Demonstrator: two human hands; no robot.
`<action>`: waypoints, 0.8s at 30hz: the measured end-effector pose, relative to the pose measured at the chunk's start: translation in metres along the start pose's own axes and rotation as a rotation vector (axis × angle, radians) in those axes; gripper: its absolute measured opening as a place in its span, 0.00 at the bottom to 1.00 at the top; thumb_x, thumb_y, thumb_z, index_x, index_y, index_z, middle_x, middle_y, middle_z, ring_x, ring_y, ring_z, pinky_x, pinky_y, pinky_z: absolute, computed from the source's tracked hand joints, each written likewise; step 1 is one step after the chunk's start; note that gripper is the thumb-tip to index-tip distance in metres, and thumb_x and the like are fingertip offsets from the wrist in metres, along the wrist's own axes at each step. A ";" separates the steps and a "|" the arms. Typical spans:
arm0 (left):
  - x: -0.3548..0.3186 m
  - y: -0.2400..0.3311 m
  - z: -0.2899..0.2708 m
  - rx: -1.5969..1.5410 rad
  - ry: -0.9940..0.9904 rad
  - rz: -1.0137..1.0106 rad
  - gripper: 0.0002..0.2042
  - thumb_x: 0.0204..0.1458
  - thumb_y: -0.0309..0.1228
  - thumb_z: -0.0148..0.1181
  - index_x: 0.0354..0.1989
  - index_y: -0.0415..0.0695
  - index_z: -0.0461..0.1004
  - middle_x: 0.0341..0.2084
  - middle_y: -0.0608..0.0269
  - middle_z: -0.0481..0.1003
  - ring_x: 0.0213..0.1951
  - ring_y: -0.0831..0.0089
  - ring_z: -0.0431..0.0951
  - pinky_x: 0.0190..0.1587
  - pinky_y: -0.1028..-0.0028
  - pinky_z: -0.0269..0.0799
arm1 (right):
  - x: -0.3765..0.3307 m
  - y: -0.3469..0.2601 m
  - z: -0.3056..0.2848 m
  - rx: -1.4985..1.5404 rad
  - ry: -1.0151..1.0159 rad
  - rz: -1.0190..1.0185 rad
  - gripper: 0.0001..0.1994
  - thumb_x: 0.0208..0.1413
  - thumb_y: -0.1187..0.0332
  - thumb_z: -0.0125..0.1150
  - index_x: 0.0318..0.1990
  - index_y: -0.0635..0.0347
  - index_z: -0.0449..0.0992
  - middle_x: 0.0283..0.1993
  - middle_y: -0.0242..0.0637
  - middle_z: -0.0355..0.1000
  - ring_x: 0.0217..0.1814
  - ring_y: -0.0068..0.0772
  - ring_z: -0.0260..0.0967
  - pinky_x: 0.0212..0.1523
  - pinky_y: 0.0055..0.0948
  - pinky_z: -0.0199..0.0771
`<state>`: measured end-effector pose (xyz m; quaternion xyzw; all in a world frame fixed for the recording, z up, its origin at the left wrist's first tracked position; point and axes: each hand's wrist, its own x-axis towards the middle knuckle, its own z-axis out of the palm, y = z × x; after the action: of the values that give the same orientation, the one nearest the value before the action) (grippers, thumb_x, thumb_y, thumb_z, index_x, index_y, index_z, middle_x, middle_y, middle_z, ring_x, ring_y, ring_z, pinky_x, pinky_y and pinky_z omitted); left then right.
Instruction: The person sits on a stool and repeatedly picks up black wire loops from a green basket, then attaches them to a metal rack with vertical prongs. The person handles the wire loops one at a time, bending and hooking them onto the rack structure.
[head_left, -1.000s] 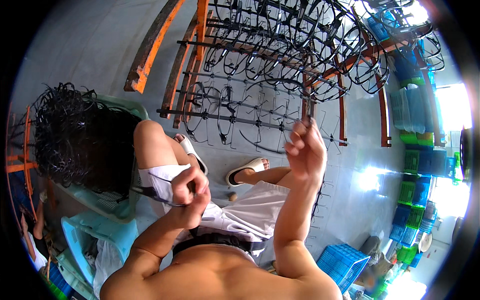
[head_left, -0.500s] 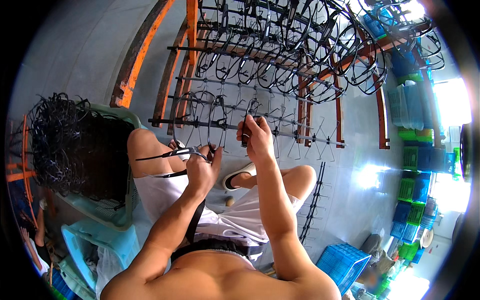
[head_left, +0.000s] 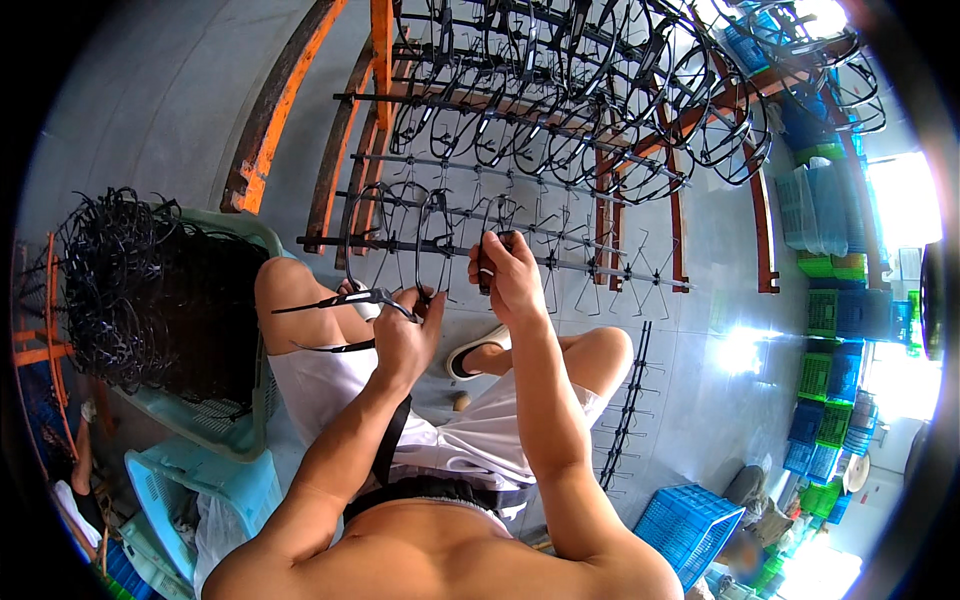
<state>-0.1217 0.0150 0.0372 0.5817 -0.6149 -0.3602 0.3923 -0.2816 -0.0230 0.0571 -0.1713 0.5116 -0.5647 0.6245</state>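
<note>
Both the left hand [head_left: 405, 345] and the right hand [head_left: 517, 285] show in the head view, near the lower edge of the orange-framed rack [head_left: 268, 140]. The left fingers are pinched together on a curved black piece [head_left: 372, 298], its two long ends pointing left across the left knee [head_left: 288, 283]. The right fingers curl closed around a dark part [head_left: 486, 274] beside the lowest bar [head_left: 400, 244]. Left of the rack's lower corner, black strips [head_left: 120, 290] fill a pale green basket [head_left: 262, 425].
</note>
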 end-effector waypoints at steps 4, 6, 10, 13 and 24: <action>-0.001 0.001 -0.001 -0.004 0.023 0.004 0.09 0.47 0.30 0.64 0.29 0.36 0.74 0.19 0.57 0.74 0.20 0.67 0.74 0.24 0.71 0.68 | -0.002 0.002 -0.001 0.024 0.006 -0.035 0.10 0.61 0.65 0.52 0.35 0.59 0.59 0.29 0.37 0.69 0.26 0.27 0.66 0.27 0.26 0.68; -0.001 0.000 0.001 -0.002 0.029 0.000 0.09 0.47 0.30 0.64 0.29 0.36 0.74 0.19 0.57 0.74 0.20 0.67 0.74 0.25 0.71 0.68 | -0.006 0.003 0.000 0.005 0.000 -0.066 0.10 0.61 0.66 0.52 0.35 0.59 0.59 0.29 0.37 0.69 0.25 0.27 0.65 0.26 0.26 0.67; 0.000 -0.001 0.000 0.003 0.017 -0.008 0.09 0.48 0.31 0.63 0.30 0.36 0.74 0.18 0.57 0.74 0.20 0.66 0.74 0.25 0.70 0.68 | -0.008 0.008 -0.001 -0.027 -0.017 -0.137 0.10 0.61 0.66 0.52 0.35 0.61 0.60 0.29 0.38 0.69 0.25 0.28 0.67 0.26 0.26 0.69; 0.003 -0.001 -0.001 0.013 0.021 0.000 0.09 0.48 0.31 0.62 0.30 0.36 0.74 0.18 0.56 0.74 0.21 0.64 0.74 0.25 0.69 0.68 | -0.018 0.001 0.001 -0.019 0.035 -0.058 0.09 0.60 0.66 0.52 0.36 0.62 0.61 0.29 0.40 0.70 0.25 0.29 0.69 0.28 0.27 0.71; 0.013 0.010 -0.001 0.074 0.027 -0.004 0.11 0.51 0.35 0.60 0.28 0.39 0.75 0.15 0.60 0.72 0.18 0.67 0.72 0.25 0.70 0.66 | -0.026 -0.009 -0.014 -0.461 -0.011 -0.091 0.12 0.58 0.66 0.54 0.34 0.70 0.72 0.32 0.36 0.74 0.35 0.24 0.73 0.38 0.22 0.73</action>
<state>-0.1251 0.0028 0.0475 0.6017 -0.6213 -0.3301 0.3782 -0.2940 0.0020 0.0696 -0.3351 0.6154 -0.4597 0.5456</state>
